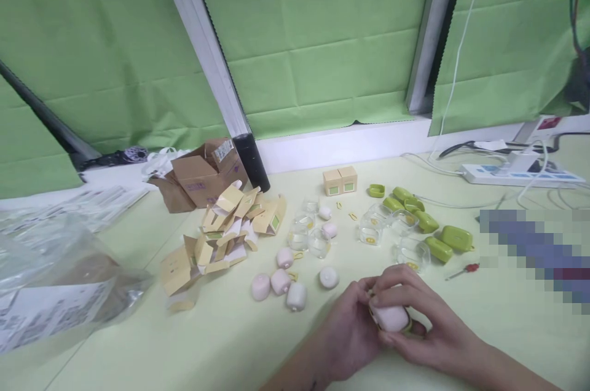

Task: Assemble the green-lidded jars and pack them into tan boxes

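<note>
A pale pink rounded piece with a green edge is held between my two hands, near the front of the table. My left hand closes on its left side, the fingertips partly hidden. From the right, my right hand grips it with fingers over the top and thumb below. Left of the hands lie a white rounded piece and several pink ones. Beyond them are clear plastic cups and small yellow loops. Several green cases lie to the right, with a small red-handled screwdriver nearer me.
Opened small cartons are heaped left of centre, before a brown cardboard box and a black cylinder. Two closed small boxes stand at the back. A plastic bag lies left; a power strip with cables lies right.
</note>
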Available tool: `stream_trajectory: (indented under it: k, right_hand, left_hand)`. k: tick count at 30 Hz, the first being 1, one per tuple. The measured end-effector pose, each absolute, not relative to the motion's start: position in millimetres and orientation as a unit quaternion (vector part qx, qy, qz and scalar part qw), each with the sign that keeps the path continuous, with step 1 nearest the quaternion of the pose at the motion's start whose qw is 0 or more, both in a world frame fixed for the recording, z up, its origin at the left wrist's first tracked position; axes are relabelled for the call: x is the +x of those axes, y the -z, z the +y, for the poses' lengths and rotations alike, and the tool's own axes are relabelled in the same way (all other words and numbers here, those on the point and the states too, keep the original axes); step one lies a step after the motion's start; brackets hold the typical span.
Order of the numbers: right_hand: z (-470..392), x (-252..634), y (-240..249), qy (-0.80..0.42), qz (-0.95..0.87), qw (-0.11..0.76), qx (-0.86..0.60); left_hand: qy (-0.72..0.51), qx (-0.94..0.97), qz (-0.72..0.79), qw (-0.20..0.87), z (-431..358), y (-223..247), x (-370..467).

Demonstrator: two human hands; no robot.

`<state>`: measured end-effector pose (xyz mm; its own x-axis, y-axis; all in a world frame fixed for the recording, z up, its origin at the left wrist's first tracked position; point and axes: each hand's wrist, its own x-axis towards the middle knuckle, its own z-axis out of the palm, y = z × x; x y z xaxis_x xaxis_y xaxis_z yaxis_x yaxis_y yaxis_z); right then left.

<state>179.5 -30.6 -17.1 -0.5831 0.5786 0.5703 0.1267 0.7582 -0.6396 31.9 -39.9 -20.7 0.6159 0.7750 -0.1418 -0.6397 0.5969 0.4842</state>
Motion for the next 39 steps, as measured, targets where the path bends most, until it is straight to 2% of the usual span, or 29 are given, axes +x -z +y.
stream_trajectory:
  k: [6,10,17,24,29,35,39]
  right_hand:
    - [-31.4,184.4,19.5,-0.356,-0.772,0.468,-0.243]
    - [-32.7,185.5,16.1,-0.320,-0.808,0.421,-0.261]
    - [-31.8,185.5,14.0,-0.277,-0.837,0.367,-0.296]
    - [-32.1,188.0,13.3,-0.242,-0.848,0.393,-0.261]
    - [-29.3,190.0,12.2,-0.230,-0.863,0.366,-0.264]
    - [-29.8,188.9,16.3,-0.214,-0.843,0.422,-0.255]
    - [-29.1,187.1,17.6,-0.191,-0.845,0.426,-0.262]
  left_hand:
    - [-0.377,0.200,0.175,0.887,-40.3,23.8,33.8]
    - [-0.428,0.182,0.170,0.868,-40.3,17.0,32.1]
    - [-0.421,0.228,0.168,0.862,-42.1,13.3,27.5]
    - [-0.388,0.273,0.181,0.861,-40.8,24.1,22.7]
    - [-0.371,0.319,0.183,0.853,-40.9,32.5,23.0]
    - [-0.394,0.298,0.192,0.848,-40.5,30.4,21.6]
    - [-0.396,0.280,0.186,0.855,-40.5,27.4,21.7]
